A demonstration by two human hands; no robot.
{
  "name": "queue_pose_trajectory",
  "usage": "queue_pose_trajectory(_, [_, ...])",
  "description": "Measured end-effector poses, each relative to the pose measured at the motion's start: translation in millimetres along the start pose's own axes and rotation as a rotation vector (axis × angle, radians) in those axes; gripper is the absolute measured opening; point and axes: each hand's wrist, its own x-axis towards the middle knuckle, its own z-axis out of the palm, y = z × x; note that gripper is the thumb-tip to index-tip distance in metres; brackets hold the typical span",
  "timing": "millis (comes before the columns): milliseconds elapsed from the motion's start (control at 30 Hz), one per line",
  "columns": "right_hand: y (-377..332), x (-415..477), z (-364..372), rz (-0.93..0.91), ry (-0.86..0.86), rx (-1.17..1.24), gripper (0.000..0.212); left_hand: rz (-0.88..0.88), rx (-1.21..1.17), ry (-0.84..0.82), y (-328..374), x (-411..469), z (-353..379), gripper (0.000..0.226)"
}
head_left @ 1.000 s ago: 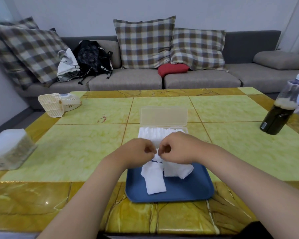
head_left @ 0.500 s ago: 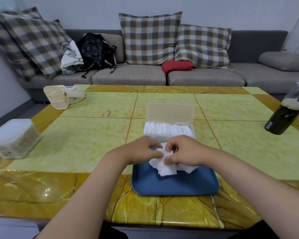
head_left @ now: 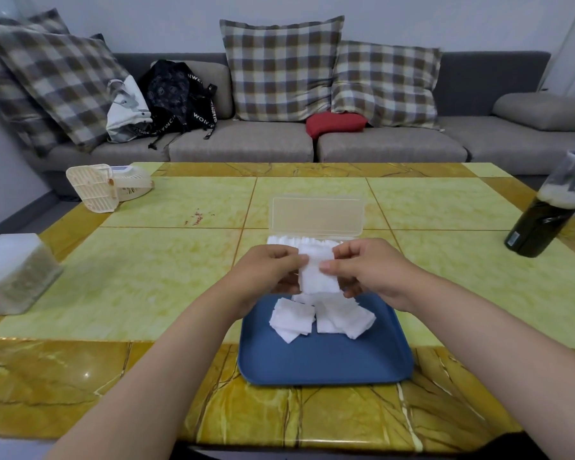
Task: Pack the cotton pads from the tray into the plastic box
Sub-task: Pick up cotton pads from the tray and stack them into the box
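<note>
Both of my hands meet above the far edge of the blue tray (head_left: 326, 366): my left hand (head_left: 266, 272) and right hand (head_left: 362, 270) pinch a small stack of cotton pads (head_left: 317, 272) between thumbs and fingers, one at each side. The stack stands with its long axis upright, its flat face turned toward me. My forearms reach in from the near corners, wrists nearly level, knuckles outward. Beneath my hands, loose pads (head_left: 322, 318) lie in a heap on the tray's far half. Just beyond my fingers sits the plastic box (head_left: 316, 239), its clear lid (head_left: 316, 216) standing open, a row of pads packed on edge inside, running left to right. Far past my left hand, a black bag (head_left: 176, 94) on the sofa has white strap lettering that I can't make out properly.
</note>
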Motion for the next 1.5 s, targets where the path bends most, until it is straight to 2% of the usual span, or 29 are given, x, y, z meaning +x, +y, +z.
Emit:
queue_pose_trajectory(100, [1,0,-1,-0.072,-0.001,-0.081,0.015,-0.083,-0.069,-0.009,1,1,4,0.039])
queue_pose_trajectory(300, [9,2,6,-0.283,0.160,-0.221,0.017,-0.198,-0.228,0.042,3,1,13,0.029])
queue_pose_trajectory(500, [8,-1,12,-0.395,0.276,-0.322,0.013,-0.203,-0.316,0.004,4,0,11,0.038])
queue_pose_trajectory(633, [6,-1,14,-0.376,0.242,-0.284,0.015,-0.184,-0.321,0.030,4,0,10,0.025])
queue_pose_trajectory(733, [5,-2,12,-0.370,0.195,-0.327,0.015,-0.239,-0.374,0.035,5,0,9,0.025])
queue_pose_trajectory(900, [1,-1,8,-0.330,0.211,-0.342,0.013,-0.315,-0.402,0.051,3,1,9,0.024])
queue_pose_trajectory(1100, [-5,2,-7,-0.132,0.058,-0.195,0.034,-0.281,-0.353,0.156,-1,9,8,0.028])
queue_pose_trajectory(1300, [-13,-2,-22,-0.086,0.061,-0.189,0.019,-0.198,-0.232,0.260,-5,12,8,0.026])
queue_pose_trajectory(1367, [-18,-5,-22,-0.113,0.048,-0.178,0.018,-0.187,-0.143,0.236,-5,11,8,0.027])
queue_pose_trajectory(1500, [-19,-11,-9,-0.100,-0.060,-0.213,0.011,-0.209,-0.084,0.043,-1,6,15,0.023])
